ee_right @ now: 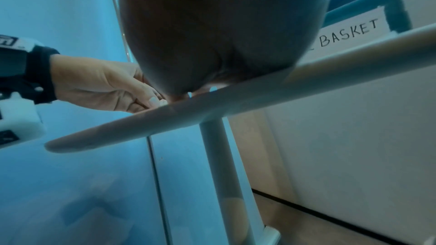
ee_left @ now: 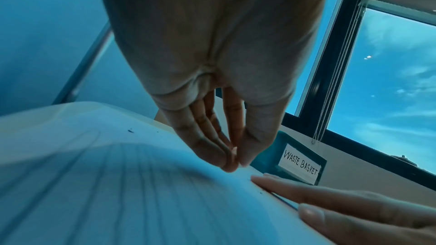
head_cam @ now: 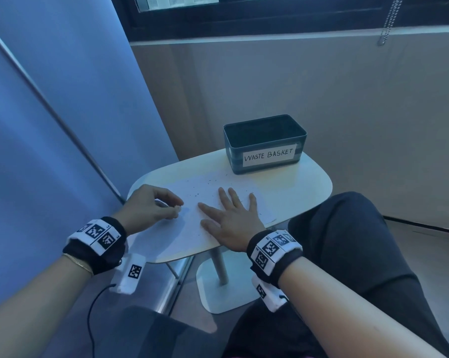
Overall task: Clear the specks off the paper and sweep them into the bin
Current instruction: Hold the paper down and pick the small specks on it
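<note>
Behind the speckled paper (head_cam: 192, 218), a teal bin (head_cam: 264, 143); right hand (head_cam: 233, 218) flat, fingers spread; left fingers (head_cam: 173, 205) pinched together

— From here I see 1 pale oval table (head_cam: 308, 182) on 1 post (ee_right: 221, 165). You?
— Same. I also get a dark window frame (ee_left: 330, 74) with a bead chain (head_cam: 388, 19), plus dark trousers (head_cam: 352, 244).

a white paper label (head_cam: 268, 155) taped to the front of the dark bin (head_cam: 265, 142) reads "waste basket" in black handwritten capitals.
</note>
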